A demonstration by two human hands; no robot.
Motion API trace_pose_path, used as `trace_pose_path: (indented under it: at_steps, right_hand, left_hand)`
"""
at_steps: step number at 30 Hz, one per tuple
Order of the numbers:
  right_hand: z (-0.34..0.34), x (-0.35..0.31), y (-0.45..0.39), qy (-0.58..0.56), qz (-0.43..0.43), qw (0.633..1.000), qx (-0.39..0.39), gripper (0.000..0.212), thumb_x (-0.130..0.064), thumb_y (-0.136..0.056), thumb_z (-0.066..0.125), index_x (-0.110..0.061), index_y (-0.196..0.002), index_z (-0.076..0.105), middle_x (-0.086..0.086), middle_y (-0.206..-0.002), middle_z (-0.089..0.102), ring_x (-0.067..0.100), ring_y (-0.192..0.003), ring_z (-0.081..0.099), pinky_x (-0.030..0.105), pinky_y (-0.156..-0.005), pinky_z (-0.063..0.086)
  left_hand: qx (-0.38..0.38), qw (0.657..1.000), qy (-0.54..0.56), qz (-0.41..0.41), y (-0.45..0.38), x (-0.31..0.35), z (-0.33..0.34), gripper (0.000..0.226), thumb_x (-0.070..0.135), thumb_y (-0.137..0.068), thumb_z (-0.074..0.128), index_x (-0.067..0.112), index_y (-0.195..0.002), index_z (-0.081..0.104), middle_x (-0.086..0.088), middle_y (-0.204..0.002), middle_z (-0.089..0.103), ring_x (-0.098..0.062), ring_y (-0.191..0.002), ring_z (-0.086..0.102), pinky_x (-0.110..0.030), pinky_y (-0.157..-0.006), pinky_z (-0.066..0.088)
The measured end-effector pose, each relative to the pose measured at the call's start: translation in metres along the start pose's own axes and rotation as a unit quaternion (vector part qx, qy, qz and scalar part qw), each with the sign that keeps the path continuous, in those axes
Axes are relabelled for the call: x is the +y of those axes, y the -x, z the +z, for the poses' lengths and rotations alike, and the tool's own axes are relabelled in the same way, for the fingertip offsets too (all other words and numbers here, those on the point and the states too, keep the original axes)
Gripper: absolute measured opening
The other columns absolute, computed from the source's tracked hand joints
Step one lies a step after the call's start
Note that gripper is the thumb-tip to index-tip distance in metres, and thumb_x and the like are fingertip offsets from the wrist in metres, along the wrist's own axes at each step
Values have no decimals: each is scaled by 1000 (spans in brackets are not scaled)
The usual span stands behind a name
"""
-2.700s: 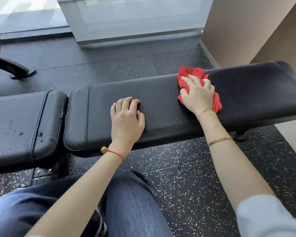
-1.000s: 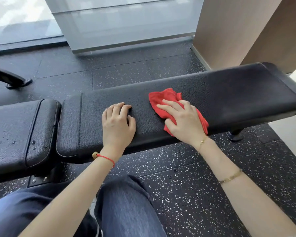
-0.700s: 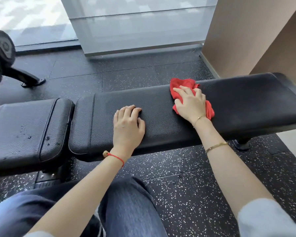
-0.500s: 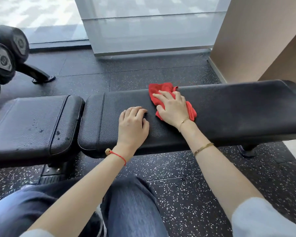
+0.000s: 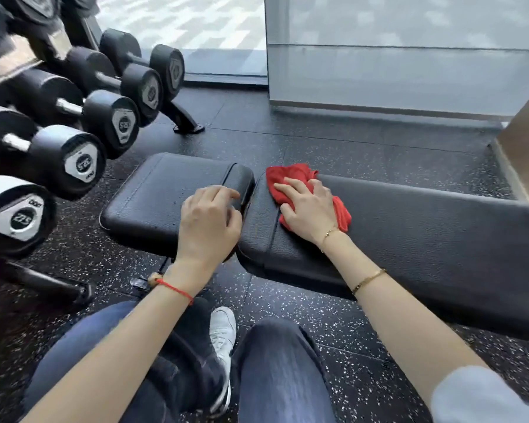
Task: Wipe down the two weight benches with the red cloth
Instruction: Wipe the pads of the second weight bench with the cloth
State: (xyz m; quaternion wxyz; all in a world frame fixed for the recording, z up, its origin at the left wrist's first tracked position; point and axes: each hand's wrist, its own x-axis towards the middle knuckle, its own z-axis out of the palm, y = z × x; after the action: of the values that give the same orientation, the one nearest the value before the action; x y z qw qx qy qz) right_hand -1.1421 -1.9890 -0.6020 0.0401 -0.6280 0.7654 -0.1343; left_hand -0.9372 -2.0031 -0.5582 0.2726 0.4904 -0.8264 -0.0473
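You are wiping the long back pad (image 5: 409,227), your right hand (image 5: 307,210) pressing the red cloth (image 5: 290,175) flat-fingered at its left end. Your left hand (image 5: 209,222) is resting, fingers loosely curled, on the seat pad (image 5: 153,190), probably next to wipe.

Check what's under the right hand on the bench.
The right hand presses flat on the red cloth, which lies on the long bench pad near its left end. The pad beneath the cloth is covered.
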Motion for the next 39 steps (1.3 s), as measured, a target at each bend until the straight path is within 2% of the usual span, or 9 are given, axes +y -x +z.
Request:
trace_pose_path:
  at_steps: [3,8,14,16,22,28,32,35,39]
  right_hand:
    - [10,-28,-21,11,-19,1000,0,47,-39,-93,44,-39,-139,46,-16,-149,41,32,-130,33,40,-105,25]
    - [22,-70,-3,1,-138,990,-38,49,-38,-91,43,-40,-141,43,-18,-148,41,31,-130,33,42,-108,26]
    - [22,-78,24,5,-264,962,-72,59,-37,-84,38,-44,-143,39,-22,-151,36,29,-131,35,43,-108,28]
    - [23,-75,15,8,-258,963,-71,58,-38,-84,37,-46,-142,38,-25,-150,35,28,-131,35,41,-108,27]
    - [28,-98,-52,15,-133,990,-33,51,-39,-93,43,-44,-143,37,-21,-152,34,30,-134,31,39,-111,22]
    - [42,-122,-14,-12,-295,954,-57,56,-41,-83,35,-45,-139,44,-22,-148,40,32,-132,36,43,-108,29]
    - [42,-124,-64,-3,-217,975,-39,50,-42,-88,37,-47,-138,43,-24,-148,39,28,-134,32,37,-107,21]
    - [47,-144,-106,7,-136,990,-29,47,-42,-93,43,-44,-139,43,-19,-149,39,32,-137,28,41,-110,20]
    - [55,-172,-90,12,-188,981,-46,50,-41,-91,41,-43,-141,42,-17,-150,38,34,-136,29,42,-110,21]
  left_hand:
    - [-29,999,-27,7,-15,-29,-32,27,12,-87,58,13,-113,67,-4,-115,67,-28,-111,58,-41,-97,41]
    - [-39,998,-45,23,-37,-85,-71,29,11,-89,58,11,-118,64,-6,-118,66,-29,-117,55,-47,-101,42]
    - [-32,998,-51,-9,-33,-144,-35,29,10,-90,59,13,-118,65,-5,-119,66,-27,-118,56,-42,-100,39]
    - [-34,998,-45,-16,-35,-158,-20,29,9,-90,58,11,-118,66,-7,-118,67,-30,-117,57,-44,-100,43]
    - [-1,997,-35,-70,-41,-186,4,34,18,-89,47,12,-117,67,-6,-121,66,-29,-118,56,-46,-103,43]
    - [34,995,-1,-89,-38,-196,19,38,17,-89,41,15,-116,68,-2,-124,64,-26,-121,52,-46,-106,38]
    - [49,994,20,-95,-38,-197,20,40,17,-87,41,16,-115,69,0,-125,64,-23,-122,52,-45,-108,36]
    - [55,993,24,-97,-37,-198,21,39,17,-86,42,17,-114,69,1,-124,65,-22,-122,52,-42,-107,35]
    - [61,993,19,-99,-38,-201,23,38,17,-86,43,17,-114,69,2,-124,65,-22,-122,52,-43,-106,36]
